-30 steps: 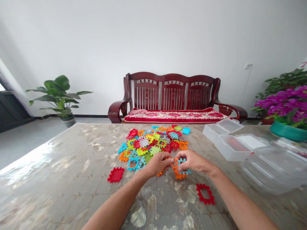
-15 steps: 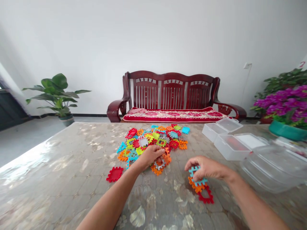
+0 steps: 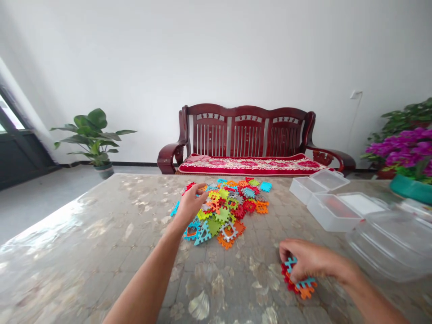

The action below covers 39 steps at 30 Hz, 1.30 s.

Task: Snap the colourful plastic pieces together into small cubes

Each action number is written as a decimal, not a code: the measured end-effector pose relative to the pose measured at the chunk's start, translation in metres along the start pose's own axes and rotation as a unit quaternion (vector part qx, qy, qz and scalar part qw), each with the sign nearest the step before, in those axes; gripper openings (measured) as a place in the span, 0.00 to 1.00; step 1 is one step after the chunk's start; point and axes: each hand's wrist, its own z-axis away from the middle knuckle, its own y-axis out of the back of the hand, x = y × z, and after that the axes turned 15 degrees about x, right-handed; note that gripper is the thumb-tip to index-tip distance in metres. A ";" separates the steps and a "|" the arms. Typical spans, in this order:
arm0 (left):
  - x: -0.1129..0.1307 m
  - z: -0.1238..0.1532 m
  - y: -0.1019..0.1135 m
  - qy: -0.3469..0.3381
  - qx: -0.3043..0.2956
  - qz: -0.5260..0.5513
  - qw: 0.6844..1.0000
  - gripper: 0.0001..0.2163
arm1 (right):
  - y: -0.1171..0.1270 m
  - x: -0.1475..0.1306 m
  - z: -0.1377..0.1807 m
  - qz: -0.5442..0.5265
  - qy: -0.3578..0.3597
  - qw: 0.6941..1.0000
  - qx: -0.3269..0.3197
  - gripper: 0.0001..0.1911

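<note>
My left hand [image 3: 191, 203] is over the left side of a pile of interlocking puzzle tiles [image 3: 223, 215], fingers apart, with nothing visible between them. The tiles are notched squares and triangles in blue, orange, green, red and grey; some have cut-out shapes. My right hand [image 3: 305, 260] grips a small stack of tiles [image 3: 305, 283] between thumb and fingers, low over the table, right of the pile. Blue, orange and red edges show in that stack. Its far side is hidden by my fingers.
Translucent plastic boxes [image 3: 324, 211] with raised lids stand at the right of the table [image 3: 101, 252]. Beside them is a clear plastic lid or container [image 3: 388, 245]. Purple flowers in a green pot [image 3: 411, 189] stand farther right. A wooden bench [image 3: 249, 135] is behind the table.
My left hand has moved left and away from me across the pile. My right hand has drawn nearer with its tiles, which now overlap more closely. The view has shifted slightly left.
</note>
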 end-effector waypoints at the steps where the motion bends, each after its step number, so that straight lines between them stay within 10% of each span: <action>1: 0.001 0.000 0.001 -0.009 -0.010 -0.001 1.000 0.23 | 0.001 -0.002 0.000 0.004 0.005 1.000 -0.004 0.18; 8: 0.006 0.028 0.011 -0.091 -0.097 -0.084 0.988 0.15 | 0.008 -0.013 -0.012 -0.014 0.014 0.999 -0.048 0.19; 14: -0.026 0.038 0.038 -0.078 -0.048 -0.100 0.991 0.17 | 0.018 -0.019 -0.022 -0.044 0.025 0.994 -0.097 0.14; 22: -0.072 0.043 0.081 -0.143 -0.016 -0.161 0.977 0.18 | 0.037 -0.044 -0.076 -0.211 0.029 0.975 0.058 0.12; 30: -0.077 0.040 0.062 -0.169 -0.096 -0.250 0.948 0.42 | 0.035 -0.104 -0.167 -0.398 0.015 0.892 0.215 0.20; 39: -0.055 0.028 0.026 -0.122 -0.199 -0.334 0.913 0.60 | -0.019 -0.057 -0.146 -0.159 -0.119 0.947 0.251 0.17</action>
